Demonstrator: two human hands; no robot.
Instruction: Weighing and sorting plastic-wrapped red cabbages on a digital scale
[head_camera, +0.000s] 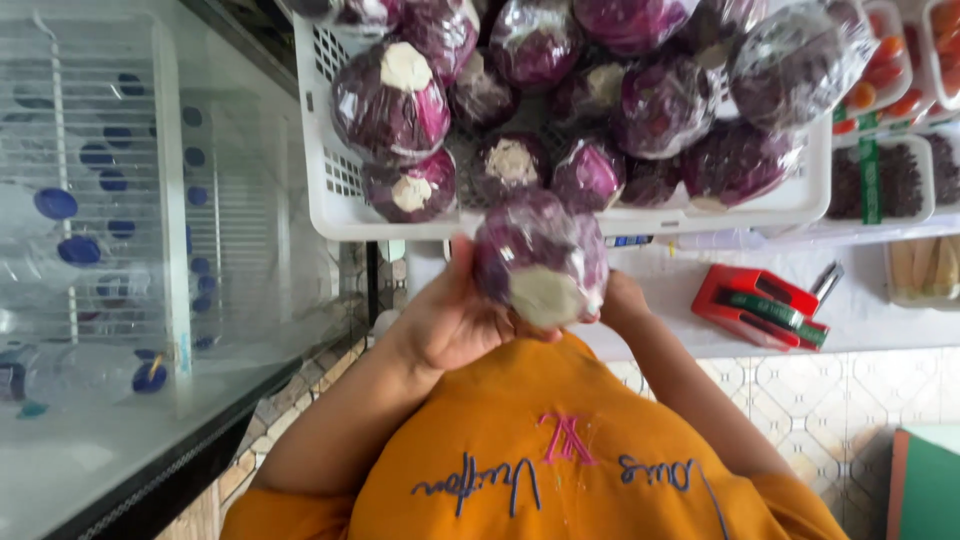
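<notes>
While the white crate (330, 190) of wrapped red cabbages is sitting just ahead, we are cradling one wrapped cabbage (540, 258) between us: left hand (452, 318) cupping its side, right hand (618, 300) behind, stem end facing us.

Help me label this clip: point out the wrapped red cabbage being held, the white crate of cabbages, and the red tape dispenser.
wrapped red cabbage (535, 250), head view, on its purple upper side.
white crate (325, 160), head view, on its slotted left wall.
red tape dispenser (745, 290), head view, on its red top.
</notes>
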